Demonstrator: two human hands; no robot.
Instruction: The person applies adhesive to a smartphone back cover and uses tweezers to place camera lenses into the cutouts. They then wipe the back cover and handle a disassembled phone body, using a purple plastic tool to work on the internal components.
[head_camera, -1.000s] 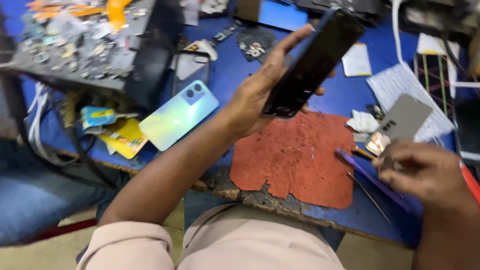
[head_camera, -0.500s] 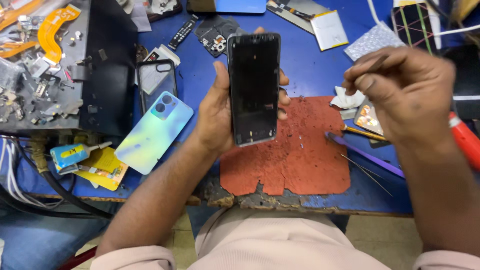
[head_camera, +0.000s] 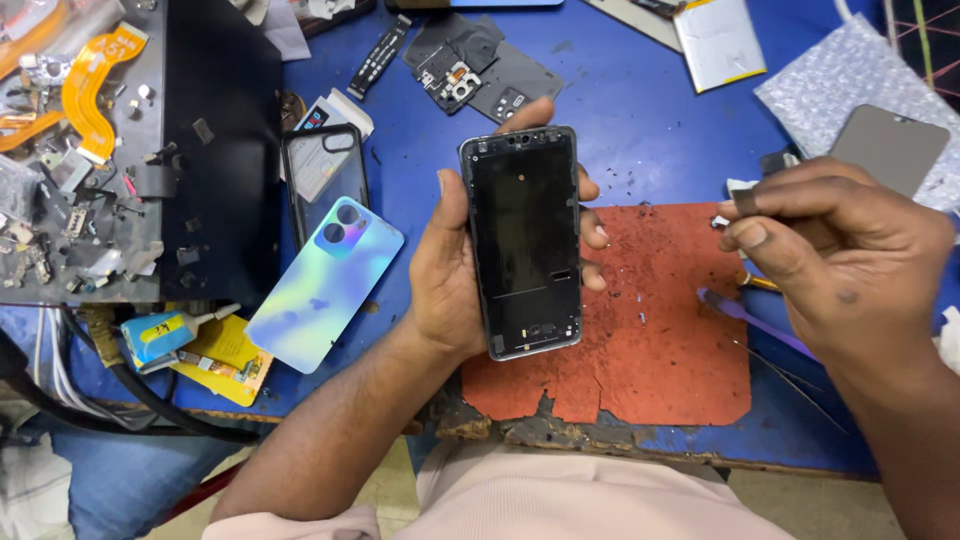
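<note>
Left hand (head_camera: 450, 275): fingers wrapped around the edges of an opened black smartphone frame with grey metal rim (head_camera: 524, 242), held upright above the worn red rectangular work mat (head_camera: 640, 340). Right hand (head_camera: 840, 255): fingertips pinched on a small dark tool (head_camera: 745, 200). Iridescent blue phone back cover (head_camera: 322, 290) lies left, on the blue tabletop (head_camera: 620, 110).

We see bright, even light with soft shadows. The phone frame (head_camera: 525, 240) shows faint glare; edges blur slightly.
</note>
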